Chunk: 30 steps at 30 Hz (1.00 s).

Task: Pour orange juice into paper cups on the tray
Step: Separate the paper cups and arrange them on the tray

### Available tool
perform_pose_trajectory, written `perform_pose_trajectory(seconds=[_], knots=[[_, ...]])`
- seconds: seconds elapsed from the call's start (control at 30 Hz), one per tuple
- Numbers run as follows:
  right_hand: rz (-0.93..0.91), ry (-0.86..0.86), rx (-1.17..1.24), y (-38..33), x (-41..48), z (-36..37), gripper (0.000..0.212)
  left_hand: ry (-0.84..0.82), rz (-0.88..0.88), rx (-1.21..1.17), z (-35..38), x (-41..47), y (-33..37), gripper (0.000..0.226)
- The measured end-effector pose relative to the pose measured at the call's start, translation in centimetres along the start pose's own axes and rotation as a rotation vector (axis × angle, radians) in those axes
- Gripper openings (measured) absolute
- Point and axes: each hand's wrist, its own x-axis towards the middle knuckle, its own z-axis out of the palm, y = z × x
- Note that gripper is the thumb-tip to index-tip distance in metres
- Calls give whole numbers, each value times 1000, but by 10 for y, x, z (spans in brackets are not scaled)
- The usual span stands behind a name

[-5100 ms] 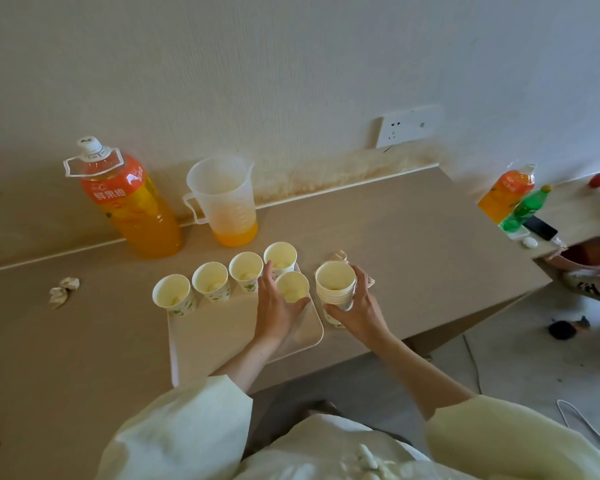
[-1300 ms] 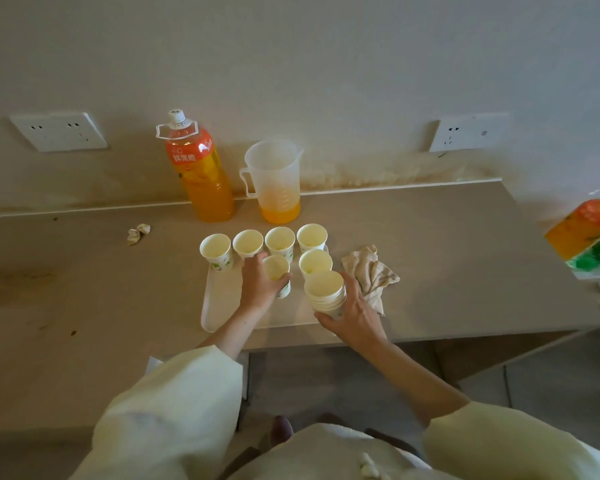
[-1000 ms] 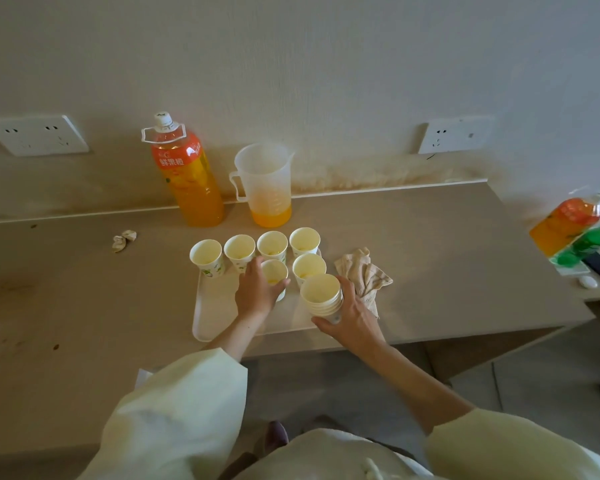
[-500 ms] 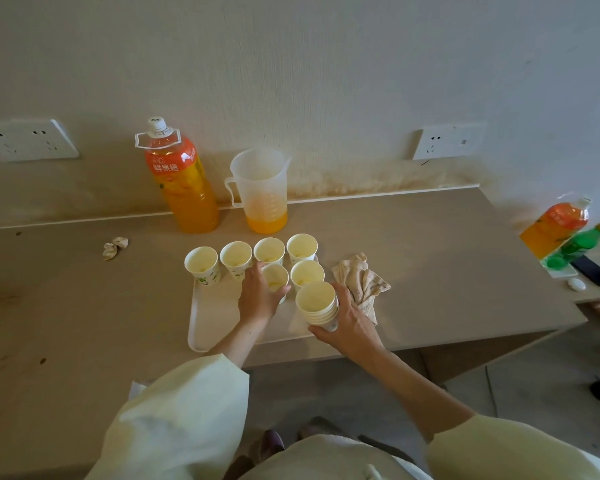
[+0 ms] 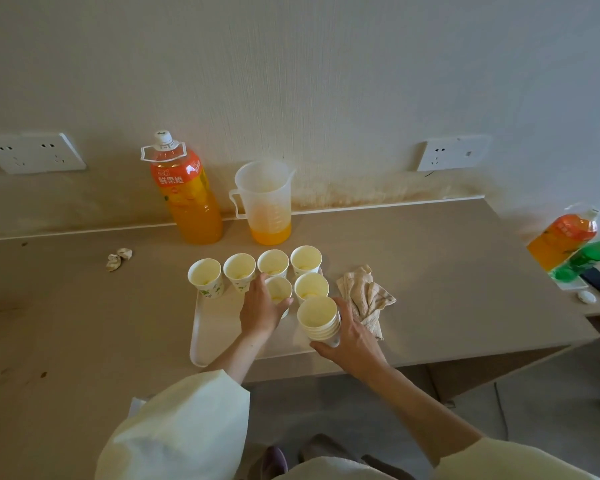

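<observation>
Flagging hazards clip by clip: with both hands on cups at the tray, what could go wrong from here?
1. The left hand setting its cup into the crowded second row could knock neighbouring cups, which already seem to hold a little juice.
2. The stack of cups in the right hand sits near the table edge; a loose grip might drop it.

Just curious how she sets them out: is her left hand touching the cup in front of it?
Touching. The head view shows the left hand wrapped around the paper cup, fingers against its side.
</observation>
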Motion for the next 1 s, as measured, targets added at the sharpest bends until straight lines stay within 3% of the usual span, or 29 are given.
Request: perform_pose_trajectory(seconds=[0.87, 1.0], knots=[[28, -2, 26, -3, -3, -4, 91, -49, -70, -21, 2, -3, 0, 85], [37, 4, 29, -5, -4, -5, 89, 54, -32, 31, -4, -8, 1, 77]])
